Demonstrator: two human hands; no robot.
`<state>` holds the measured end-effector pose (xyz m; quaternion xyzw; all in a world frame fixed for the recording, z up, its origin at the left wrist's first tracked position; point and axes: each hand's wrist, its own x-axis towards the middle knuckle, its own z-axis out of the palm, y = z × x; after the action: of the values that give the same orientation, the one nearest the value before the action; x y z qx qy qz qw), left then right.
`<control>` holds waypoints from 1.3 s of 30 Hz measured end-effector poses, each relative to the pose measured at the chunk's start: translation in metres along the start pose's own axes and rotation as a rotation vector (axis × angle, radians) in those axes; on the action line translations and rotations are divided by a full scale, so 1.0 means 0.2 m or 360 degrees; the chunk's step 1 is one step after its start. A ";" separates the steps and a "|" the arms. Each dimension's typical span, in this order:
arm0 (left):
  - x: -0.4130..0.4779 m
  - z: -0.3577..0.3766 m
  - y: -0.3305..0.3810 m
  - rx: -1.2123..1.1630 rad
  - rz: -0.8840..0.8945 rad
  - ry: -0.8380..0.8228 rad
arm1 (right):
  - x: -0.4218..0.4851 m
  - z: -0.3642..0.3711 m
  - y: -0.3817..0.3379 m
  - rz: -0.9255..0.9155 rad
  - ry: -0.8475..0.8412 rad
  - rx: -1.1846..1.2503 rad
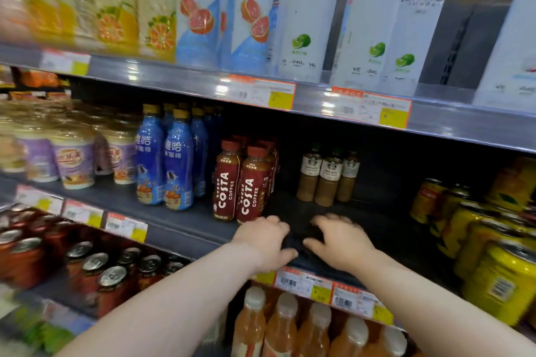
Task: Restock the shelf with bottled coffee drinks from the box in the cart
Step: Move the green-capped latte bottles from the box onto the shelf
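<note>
Your left hand (265, 243) and right hand (340, 242) rest palm-down, fingers bent, bottle-free on the bare shelf (179, 229); stock rows from the 3 Starbucks bottles (329, 177) at 12 o'clock forward, labels out.

Single head-worn wide-angle view, close, facing forward and down onto the middle shelf (188, 226).

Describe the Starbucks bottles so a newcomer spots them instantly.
Start at the middle shelf, below the white bottles. Right of the red Costa bottles, set far back, stand the Starbucks bottles. Only these have beige coffee, white labels and dark caps.
</note>
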<state>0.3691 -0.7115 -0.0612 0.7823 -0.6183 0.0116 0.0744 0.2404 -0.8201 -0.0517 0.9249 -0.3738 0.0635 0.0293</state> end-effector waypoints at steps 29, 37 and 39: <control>-2.55 -0.01 -1.46 0.0102 -0.1619 -0.0080 | -0.65 0.27 -2.72 -0.1429 -0.0352 0.0038; -2.81 0.00 -1.95 0.0144 -0.1978 -0.0205 | -0.46 0.43 -3.39 -0.1721 -0.0458 0.0087; -2.81 0.00 -2.10 0.0140 -0.2037 -0.0239 | -0.37 0.44 -3.52 -0.1759 -0.0476 0.0101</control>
<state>0.6433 -0.0755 -0.1652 0.9974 -0.0319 -0.0645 -0.0089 0.6857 -0.2711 -0.1538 0.9823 0.1672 -0.0817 -0.0228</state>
